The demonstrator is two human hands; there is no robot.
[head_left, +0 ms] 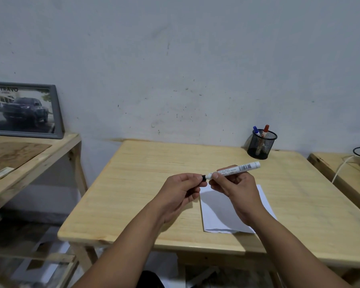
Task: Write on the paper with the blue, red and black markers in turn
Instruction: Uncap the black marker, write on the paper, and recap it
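Observation:
My right hand (235, 187) grips the white barrel of the black marker (240, 169), held level above the table. My left hand (182, 189) pinches the marker's black cap (204, 178) at its left end; the cap sits on or right at the tip. A white sheet of paper (220, 213) lies on the wooden table (133, 196) under my right hand, and no writing shows on its visible part. The blue marker (256, 130) and the red marker (265, 129) stand in a black mesh cup (261, 145) at the table's back right.
A grey-framed picture of a car (23, 110) leans on the wall on a lower wooden shelf (40, 154) at the left. Another wooden surface with a white cable (341, 166) stands to the right. A grey wall runs behind the table.

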